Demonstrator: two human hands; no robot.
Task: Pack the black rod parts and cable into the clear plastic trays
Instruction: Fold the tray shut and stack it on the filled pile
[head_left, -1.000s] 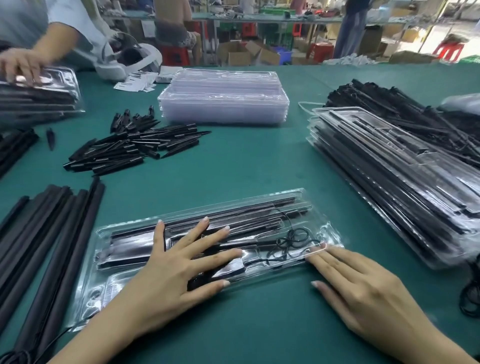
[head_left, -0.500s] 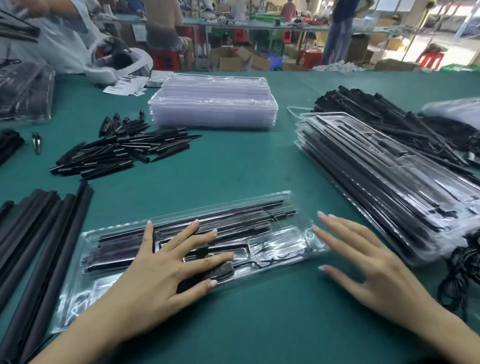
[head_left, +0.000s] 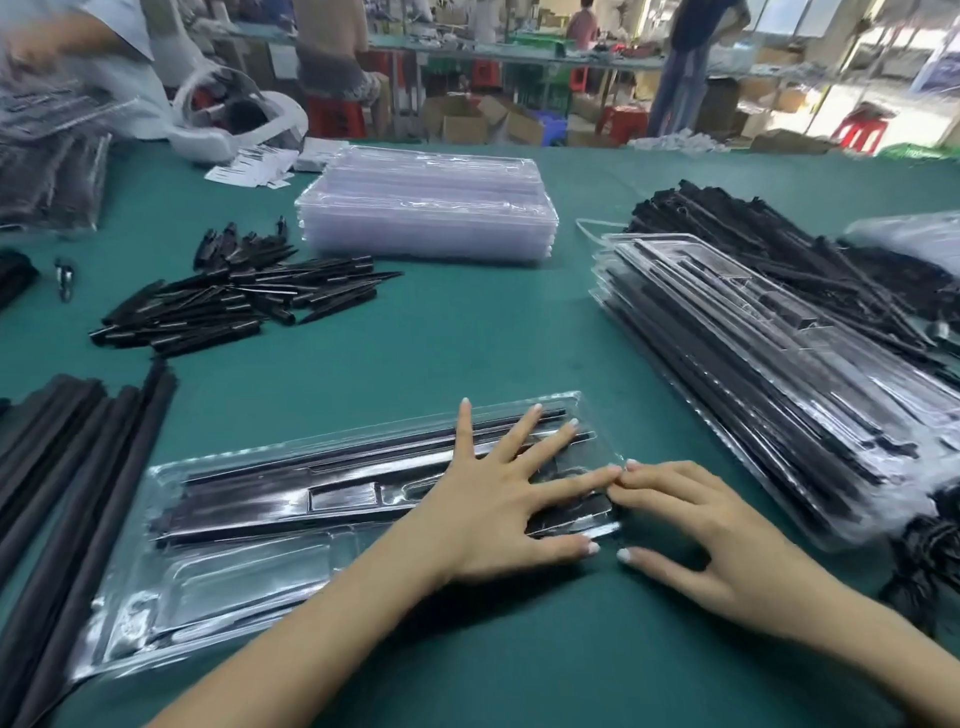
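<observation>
The left hand (head_left: 498, 499) lies flat with fingers spread wide on the right end of a clear tray (head_left: 171, 587). Black rods (head_left: 291, 499) lie inside the tray under it. The right hand (head_left: 711, 530) rests on the green table (head_left: 467, 353) just beside the tray's right end, fingers bent a little, tips touching the tray edge and holding nothing. Left of the left hand lie long black tubes (head_left: 62, 467). Right of the right hand sits a stack of full trays (head_left: 769, 395). Beyond both hands sit loose small black parts (head_left: 234, 301) and a pile of empty trays (head_left: 426, 218).
</observation>
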